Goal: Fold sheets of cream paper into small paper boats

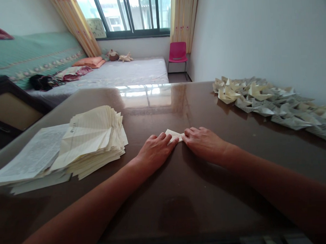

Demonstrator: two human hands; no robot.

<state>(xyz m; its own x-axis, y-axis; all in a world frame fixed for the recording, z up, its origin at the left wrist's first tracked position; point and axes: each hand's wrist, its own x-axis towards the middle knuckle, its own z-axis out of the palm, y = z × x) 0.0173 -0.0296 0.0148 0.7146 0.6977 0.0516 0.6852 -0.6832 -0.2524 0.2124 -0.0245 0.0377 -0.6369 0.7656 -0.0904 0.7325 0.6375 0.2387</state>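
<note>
A small folded piece of paper (pixel 174 134), off-white with a pointed top, lies on the brown table between my hands. My left hand (pixel 156 147) is closed on its left side, thumb along the lower edge. At the right end, the fingers and thumb of my right hand (pixel 203 141) pinch the paper. Both hands rest low on the tabletop, and their fingers hide parts of the folds. To the left lies a thick stack of cream paper sheets (pixel 89 131), partly over white printed sheets (pixel 36 152).
Many folded paper pieces (pixel 260 95) sit in rows along the table's right side by the wall. The glossy brown table (pixel 161 195) reflects the window. Beyond its far edge are a bed (pixel 141 70) and a pink chair (pixel 177 52). A dark cabinet (pixel 11 108) stands left.
</note>
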